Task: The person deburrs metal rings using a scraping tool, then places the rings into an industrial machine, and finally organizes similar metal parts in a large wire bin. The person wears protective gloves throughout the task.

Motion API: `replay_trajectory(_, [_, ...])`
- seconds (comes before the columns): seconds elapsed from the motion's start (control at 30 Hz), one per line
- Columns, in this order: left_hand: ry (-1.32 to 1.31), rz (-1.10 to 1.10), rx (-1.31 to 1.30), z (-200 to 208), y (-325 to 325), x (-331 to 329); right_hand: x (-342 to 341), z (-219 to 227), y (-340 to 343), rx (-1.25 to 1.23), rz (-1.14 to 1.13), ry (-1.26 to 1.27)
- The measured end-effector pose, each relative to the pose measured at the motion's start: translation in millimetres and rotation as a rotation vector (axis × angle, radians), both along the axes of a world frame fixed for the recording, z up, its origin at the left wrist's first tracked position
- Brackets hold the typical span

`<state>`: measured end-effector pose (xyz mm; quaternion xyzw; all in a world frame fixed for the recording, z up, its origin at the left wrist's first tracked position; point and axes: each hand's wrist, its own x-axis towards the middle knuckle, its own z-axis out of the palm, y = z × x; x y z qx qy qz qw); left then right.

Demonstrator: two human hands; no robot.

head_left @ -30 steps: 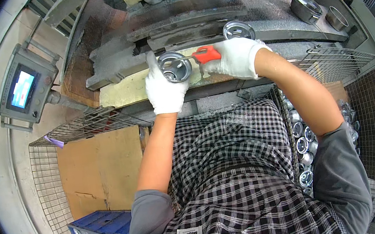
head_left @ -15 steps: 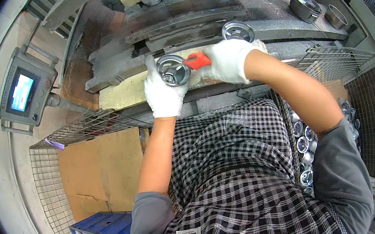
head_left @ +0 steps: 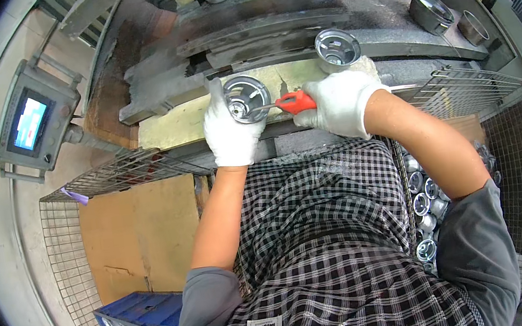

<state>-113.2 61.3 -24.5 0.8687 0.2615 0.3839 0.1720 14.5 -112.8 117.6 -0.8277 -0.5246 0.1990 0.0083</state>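
My left hand (head_left: 228, 134), in a white glove, holds a round cup-shaped metal part (head_left: 246, 96) above the pale yellowish block, its open mouth facing up. In my gloved right hand (head_left: 344, 102) is a red-handled tool (head_left: 296, 101) with a slim metal shaft, perhaps a scraper or screwdriver. Its shaft reaches inside the cup; the tip cannot be made out clearly. A second metal cup (head_left: 337, 49) stands just beyond my right hand, near the right end of the yellowish block (head_left: 167, 126).
Metal cups fill a wire basket (head_left: 406, 210) at right and a blue crate (head_left: 143, 309) at lower left. A control screen (head_left: 30, 121) stands left. Behind the block lie grey bars (head_left: 160, 96), and a metal pot (head_left: 431, 11) sits at far right.
My right hand has moved right and slightly nearer, uncovering more of the second cup. The tool's shaft now shows more. The held cup has shifted slightly right.
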Motion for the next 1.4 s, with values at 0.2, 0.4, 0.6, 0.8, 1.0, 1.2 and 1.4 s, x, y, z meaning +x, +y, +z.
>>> replay_trajectory(0.2, [-0.194, 0.048, -0.366, -5, 27, 10, 22, 23, -51, 0.285, -0.159, 0.252])
replay_trajectory(0.4, [-0.262, -0.263, -0.092, 28, -61, 48, 65, 13, -131, 0.380, -0.530, 0.065])
replay_trajectory(0.6, [-0.200, -0.554, -0.520, -4, -72, 170, 77, 19, -142, 0.237, -0.573, 0.072])
replay_trajectory(0.8, [0.026, -0.262, -0.060, 16, -70, 140, 99, 9, -135, 0.173, -0.540, 0.009])
replay_trajectory(1.0, [-0.077, -0.240, -0.025, 11, -66, 114, 99, -2, -95, 0.105, -0.379, 0.039])
replay_trajectory(1.2, [-0.017, -0.205, -0.123, 16, -70, 110, 94, 7, -87, 0.080, -0.323, 0.005])
replay_trajectory(1.4, [-0.051, -0.242, -0.188, 15, -68, 109, 80, 23, -61, 0.060, -0.241, -0.011])
